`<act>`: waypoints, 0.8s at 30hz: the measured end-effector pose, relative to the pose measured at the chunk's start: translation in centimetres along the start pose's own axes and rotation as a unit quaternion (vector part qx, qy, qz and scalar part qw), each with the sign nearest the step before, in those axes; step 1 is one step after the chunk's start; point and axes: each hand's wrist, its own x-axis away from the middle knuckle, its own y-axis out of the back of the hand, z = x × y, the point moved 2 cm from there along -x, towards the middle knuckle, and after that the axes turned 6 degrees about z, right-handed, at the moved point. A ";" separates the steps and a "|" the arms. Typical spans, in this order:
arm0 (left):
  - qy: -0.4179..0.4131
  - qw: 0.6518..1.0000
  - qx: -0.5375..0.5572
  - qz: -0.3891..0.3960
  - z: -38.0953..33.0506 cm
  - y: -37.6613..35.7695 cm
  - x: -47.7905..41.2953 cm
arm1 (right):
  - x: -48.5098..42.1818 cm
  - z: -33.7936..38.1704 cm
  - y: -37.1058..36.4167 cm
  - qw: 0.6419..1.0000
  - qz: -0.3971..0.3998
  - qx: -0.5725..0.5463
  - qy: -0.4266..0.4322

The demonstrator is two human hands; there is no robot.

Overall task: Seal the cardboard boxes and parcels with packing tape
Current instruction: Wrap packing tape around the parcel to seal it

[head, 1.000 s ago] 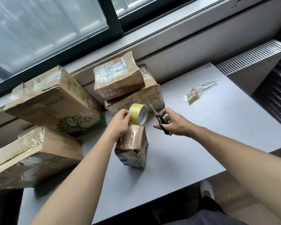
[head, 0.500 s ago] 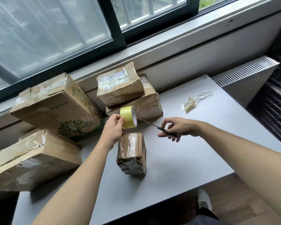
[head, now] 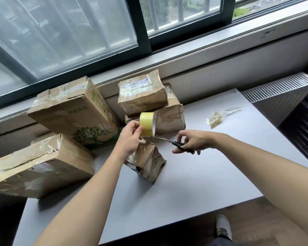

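Note:
A small brown parcel [head: 148, 162], wrapped in clear tape, stands tilted on the grey table [head: 203, 174]. Just above it my left hand [head: 130, 137] grips a yellow roll of packing tape [head: 147, 126], with a strip of tape running down from the roll to the parcel's top. My right hand [head: 192, 142] holds black-handled scissors [head: 169, 141], their blades lying level and pointing left, with the tips at the tape strip under the roll.
Two taped parcels [head: 149, 103] are stacked against the wall behind the roll. A large printed box [head: 73, 112] leans on another big taped box [head: 37, 164] at the left. A crumpled tape scrap [head: 217, 118] lies at the right. A radiator [head: 281, 96] stands beyond the table's right end.
The scissors have swung from upright to level and their tips have reached the tape under the roll. My left hand has lifted the roll a little off the parcel, which now leans.

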 end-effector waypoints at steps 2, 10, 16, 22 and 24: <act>-0.009 1.000 -0.009 0.005 -0.1 0.0 -0.3 | 0.0 0.2 -0.8 1.000 0.004 -0.003 0.005; -0.025 0.999 -0.023 0.037 -0.6 -0.7 -1.3 | -0.8 0.8 -2.2 1.000 -0.014 -0.006 0.008; -0.024 0.998 -0.022 0.054 -0.8 -0.9 -1.7 | -1.6 0.9 -2.6 0.999 -0.037 -0.007 0.018; -0.027 0.998 -0.025 0.055 -1.1 -1.0 -2.1 | -2.0 0.9 -2.9 0.998 -0.050 -0.006 0.035; -0.025 0.998 -0.021 0.055 -0.9 -1.0 -2.2 | -2.0 1.0 -2.8 0.998 -0.050 -0.005 0.033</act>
